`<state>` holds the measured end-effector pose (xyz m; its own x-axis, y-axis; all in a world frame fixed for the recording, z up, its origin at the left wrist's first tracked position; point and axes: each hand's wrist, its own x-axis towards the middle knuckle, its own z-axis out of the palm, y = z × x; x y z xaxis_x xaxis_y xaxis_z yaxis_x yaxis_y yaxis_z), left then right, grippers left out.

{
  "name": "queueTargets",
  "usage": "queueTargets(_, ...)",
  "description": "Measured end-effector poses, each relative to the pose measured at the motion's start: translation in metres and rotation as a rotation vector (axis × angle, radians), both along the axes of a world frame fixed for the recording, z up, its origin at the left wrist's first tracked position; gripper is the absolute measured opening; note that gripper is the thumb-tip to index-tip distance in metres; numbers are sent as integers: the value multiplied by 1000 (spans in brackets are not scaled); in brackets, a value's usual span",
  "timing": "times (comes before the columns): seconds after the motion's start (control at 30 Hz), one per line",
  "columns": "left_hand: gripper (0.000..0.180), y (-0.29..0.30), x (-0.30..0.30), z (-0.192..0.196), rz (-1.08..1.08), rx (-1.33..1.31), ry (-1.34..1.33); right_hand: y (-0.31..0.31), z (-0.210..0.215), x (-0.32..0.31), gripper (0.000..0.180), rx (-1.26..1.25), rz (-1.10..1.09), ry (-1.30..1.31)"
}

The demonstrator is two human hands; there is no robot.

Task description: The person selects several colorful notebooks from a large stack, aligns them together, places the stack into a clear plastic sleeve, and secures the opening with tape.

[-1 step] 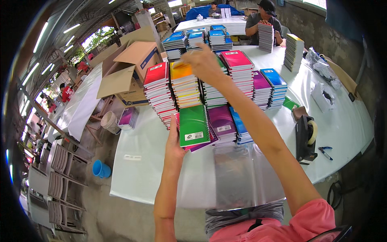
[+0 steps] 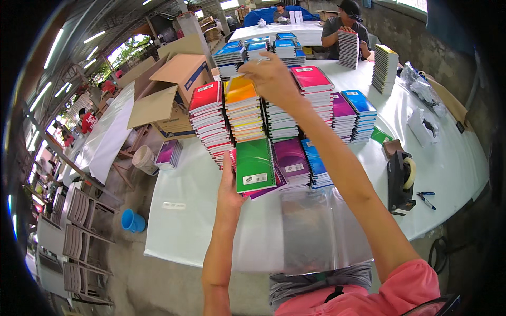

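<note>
My left hand (image 2: 230, 185) grips the left edge of a small pile of spiral notebooks with a green notebook (image 2: 254, 164) on top, held just above the white table (image 2: 195, 221). My right hand (image 2: 272, 79) reaches far forward and lies on top of the middle tall stack (image 2: 279, 124), between the orange-topped stack (image 2: 241, 105) and the pink-topped stack (image 2: 312, 80). Its fingers curl over the stack's far edge; whether they hold a notebook is hidden. Red-topped (image 2: 206, 113), purple (image 2: 291, 160) and blue (image 2: 359, 110) stacks stand around.
Clear plastic bags (image 2: 311, 226) lie at the table's near edge. A black tape dispenser (image 2: 400, 181) and blue-handled tool (image 2: 426, 199) sit right. Open cardboard boxes (image 2: 174, 87) stand left. A seated person (image 2: 345, 26) handles another stack (image 2: 348, 48) at the far end. A blue bucket (image 2: 132, 221) stands on the floor.
</note>
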<state>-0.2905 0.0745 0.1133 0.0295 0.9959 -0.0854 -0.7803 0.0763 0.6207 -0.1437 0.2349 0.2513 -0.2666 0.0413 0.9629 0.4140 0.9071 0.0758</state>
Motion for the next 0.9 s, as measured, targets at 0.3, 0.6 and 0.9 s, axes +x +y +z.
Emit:
queueTargets(0.3, 41, -17, -17, 2, 117, 64, -157, -23, -5, -34, 18, -595, 939, -639)
queueTargets(0.6, 38, -40, -26, 11, 232, 78, 22, 6, -19, -103, 12, -418, -137, -530)
queueTargets(0.9, 43, -29, -23, -45, 224, 55, -9, -51, 15, 4, 19, -726, 994, -454)
